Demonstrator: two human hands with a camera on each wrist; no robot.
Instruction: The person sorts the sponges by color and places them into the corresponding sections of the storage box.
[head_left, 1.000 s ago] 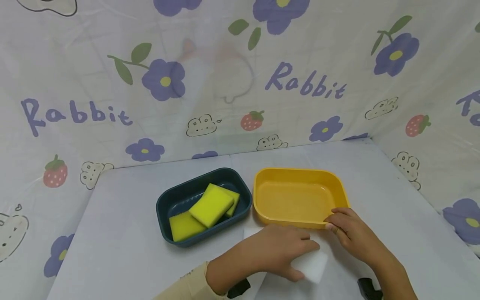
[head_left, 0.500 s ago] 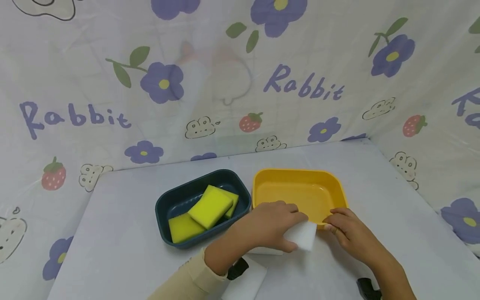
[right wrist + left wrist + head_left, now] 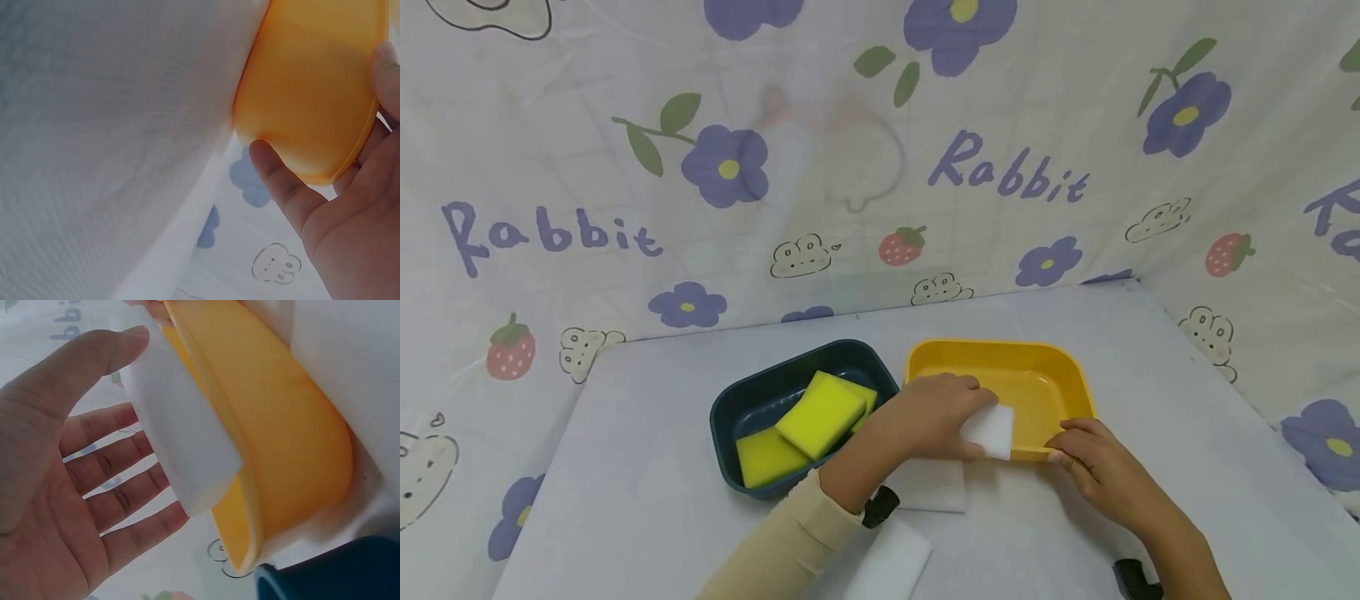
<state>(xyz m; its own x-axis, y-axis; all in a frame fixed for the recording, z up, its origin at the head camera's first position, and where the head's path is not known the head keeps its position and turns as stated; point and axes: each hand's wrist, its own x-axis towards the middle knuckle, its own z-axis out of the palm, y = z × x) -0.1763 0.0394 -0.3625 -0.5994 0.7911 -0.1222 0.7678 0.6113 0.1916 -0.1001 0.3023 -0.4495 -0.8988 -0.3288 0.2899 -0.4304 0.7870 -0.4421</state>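
Note:
My left hand (image 3: 936, 412) pinches a white sponge (image 3: 990, 432) over the front rim of the yellow container (image 3: 1037, 392). In the left wrist view, the thumb lies on one side of the white block (image 3: 181, 425) and the fingertips on the other, right at the container's edge. Thumb and fingers of my right hand (image 3: 1105, 471) grip the container's front right corner. From the right wrist, one finger (image 3: 269, 164) shows against its outer wall. The visible floor of the container is bare; my left hand hides the rest.
A dark teal container (image 3: 730, 417) with several yellow sponges (image 3: 822, 414) stands left of the yellow one. Two more white sponges lie in front: one (image 3: 931, 486) below my left hand, another (image 3: 891, 562) nearer the table's front. A printed curtain (image 3: 850, 167) hangs behind.
My left hand has carried the white sponge away from me, from the table in front to the yellow container's rim. The right hand has kept its grip on the corner.

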